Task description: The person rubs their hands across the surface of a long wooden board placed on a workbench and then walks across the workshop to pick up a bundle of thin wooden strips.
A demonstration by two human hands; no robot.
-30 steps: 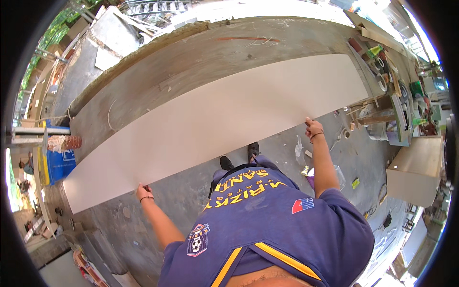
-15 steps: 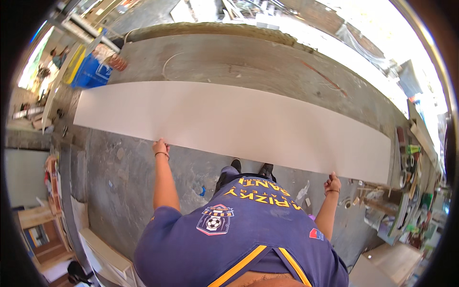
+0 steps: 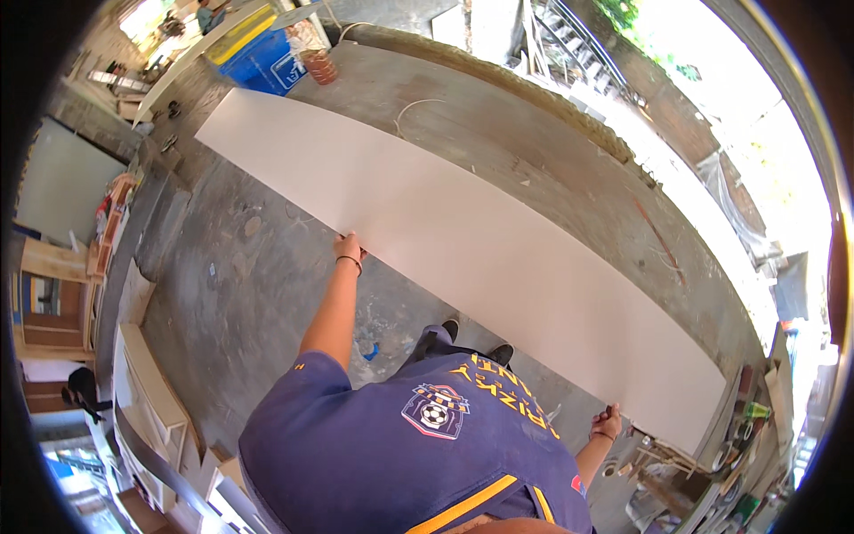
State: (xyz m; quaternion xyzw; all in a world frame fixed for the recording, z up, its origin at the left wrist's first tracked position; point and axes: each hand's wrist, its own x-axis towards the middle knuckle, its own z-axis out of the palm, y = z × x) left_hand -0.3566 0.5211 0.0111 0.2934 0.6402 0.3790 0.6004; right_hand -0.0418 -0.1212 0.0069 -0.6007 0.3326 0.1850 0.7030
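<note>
A long, pale pinkish-white flat board point(image 3: 480, 240) stretches across the view from far left to near right. Its near edge is held at two places. My left hand point(image 3: 350, 247) grips that edge left of the middle, fingers closed round it. Toward the right end, my right hand point(image 3: 607, 422) has its fingers closed on the same edge. Both arms are stretched out. The undersides of the board and the fingertips beneath it are hidden. My dark shoes point(image 3: 501, 354) stand just below the near edge.
A blue bin point(image 3: 261, 60) with a yellow rim and a reddish ribbed container point(image 3: 318, 67) stand beyond the board's left end. Offcuts and clutter point(image 3: 663, 463) lie by the right end. Wooden cabinet pieces point(image 3: 151, 392) stand at left. A low raised edge point(image 3: 498, 80) borders the far floor.
The view has turned, so the board now slants down to the right instead of lying nearly level. Both hands keep their hold on its near edge.
</note>
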